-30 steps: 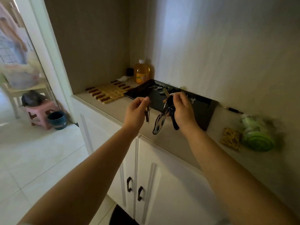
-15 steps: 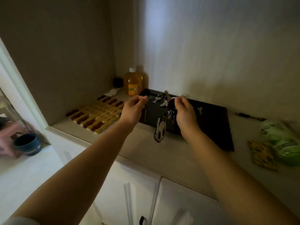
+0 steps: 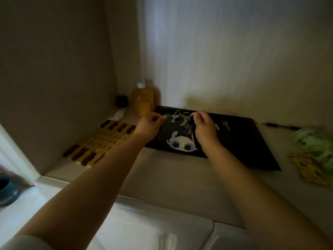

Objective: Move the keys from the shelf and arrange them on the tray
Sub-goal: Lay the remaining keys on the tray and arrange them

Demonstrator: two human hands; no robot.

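While both hands hover over the black tray (image 3: 252,141), the step in hand looks like the laying-down of keys on it, not the fetching of them. The right hand (image 3: 204,128) has its fingers curled and pinches a key ring (image 3: 189,125) above the tray's middle; from the ring hangs a flat pixel-pattern charm (image 3: 182,142), a white face with blue eyes, whose lower edge lies on or just above the tray floor. The left hand (image 3: 150,124) is at the tray's left part with its fingers curled in a pinch; a dark, thin thing seems to hang below it, but the light is too dim to say whether it holds a key.

Already on the tray, along its far edge, lie a small bunch of silver keys (image 3: 175,117) on rings, and toward its right a single key (image 3: 225,125) lying flat and apart from the others.

The next move, as I judge it, calls for lowering the ring so the charm and keys settle flat in a free part of the tray, near its front, without dragging across the bunch at the far edge, then loosening the pinch.

The ringed bunch looks loose and jangly; the keys may fan or tangle as they land. Left of the tray stand an orange bottle (image 3: 142,100) and a yellow-and-brown mat (image 3: 100,143).
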